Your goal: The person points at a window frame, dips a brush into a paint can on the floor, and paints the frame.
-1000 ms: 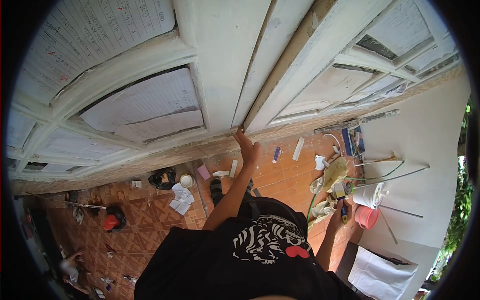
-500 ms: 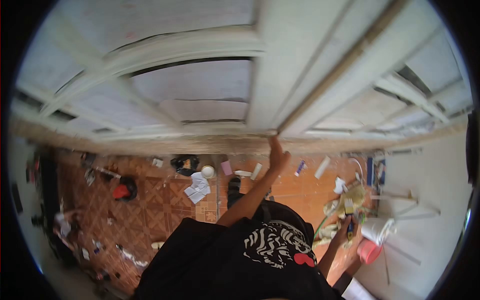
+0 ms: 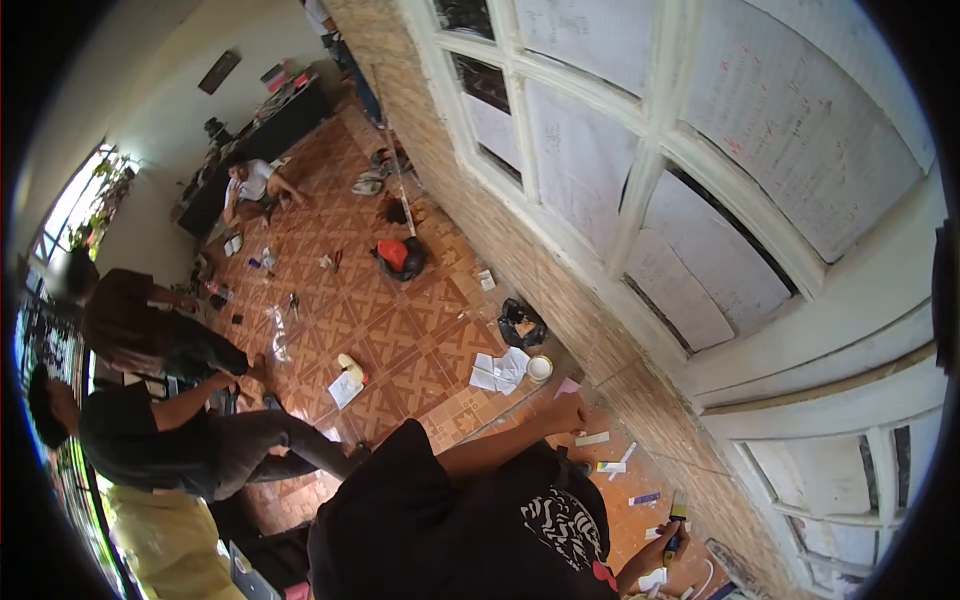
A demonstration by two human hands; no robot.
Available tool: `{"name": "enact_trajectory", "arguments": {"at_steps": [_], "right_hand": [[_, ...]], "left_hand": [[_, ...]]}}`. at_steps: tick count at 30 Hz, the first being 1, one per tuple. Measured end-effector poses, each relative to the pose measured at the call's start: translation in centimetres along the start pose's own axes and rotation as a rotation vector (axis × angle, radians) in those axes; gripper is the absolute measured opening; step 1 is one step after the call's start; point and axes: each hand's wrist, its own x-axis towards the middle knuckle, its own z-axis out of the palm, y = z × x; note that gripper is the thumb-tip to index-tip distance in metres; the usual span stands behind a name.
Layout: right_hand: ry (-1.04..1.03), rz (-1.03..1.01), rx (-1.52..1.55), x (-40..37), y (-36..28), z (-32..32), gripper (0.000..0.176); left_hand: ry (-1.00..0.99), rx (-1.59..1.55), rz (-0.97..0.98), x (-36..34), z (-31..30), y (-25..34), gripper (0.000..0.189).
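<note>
My right hand, low on the right, is closed around a paintbrush with a dark and yellow handle, its bristles pointing up. My left hand is held in front of my black shirt, fingers curled, with nothing visible in it. Beyond it stands the white window frame, its panes covered with handwritten paper sheets. A tan stone-patterned wall strip runs below the frame, apart from both hands. Near my left hand a small white tub sits on the floor.
Loose papers and a black plastic bag lie by the wall. A red and black round object rests farther off on the tiles. Two people in dark clothes are at the left; another person sits on the floor behind.
My view has swung left, showing the room and other people. My left hand has come away from the frame's lower edge. My right hand still holds the paintbrush.
</note>
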Motion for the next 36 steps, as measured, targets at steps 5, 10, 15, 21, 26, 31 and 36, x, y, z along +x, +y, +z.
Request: {"name": "enact_trajectory", "arguments": {"at_steps": [5, 10, 15, 21, 26, 31, 36], "right_hand": [[-0.143, -0.069, 0.032, 1.6, 0.3, 1.7, 0.015], [-0.165, -0.124, 0.044, 3.5, 1.0, 2.0, 0.013], [-0.159, -0.167, 0.099, 4.8, -2.4, 2.3, 0.011], [-0.178, -0.190, 0.233, 5.6, -4.3, 3.2, 0.009], [-0.221, -0.190, 0.322, 5.2, -5.1, 4.1, 0.008], [-0.181, -0.189, 0.334, 4.1, -7.1, 3.9, 0.007], [-0.158, -0.284, 0.294, 4.1, -9.1, 3.1, 0.007]], "left_hand": [[0.256, 0.029, -0.069, -4.2, -3.6, 0.0, 0.019], [0.438, 0.116, -0.071, -5.6, -2.0, 0.3, 0.028], [0.351, -0.147, -0.091, -5.5, 0.5, -1.0, 0.028], [0.378, -0.151, -0.023, -5.6, 1.2, -1.2, 0.019], [0.461, -0.068, 0.010, -6.5, 0.9, -2.2, 0.018], [0.333, -0.048, -0.027, -7.3, -0.1, -0.8, 0.022], [0.199, -0.036, -0.003, -6.2, -1.2, 0.6, 0.022]]}}
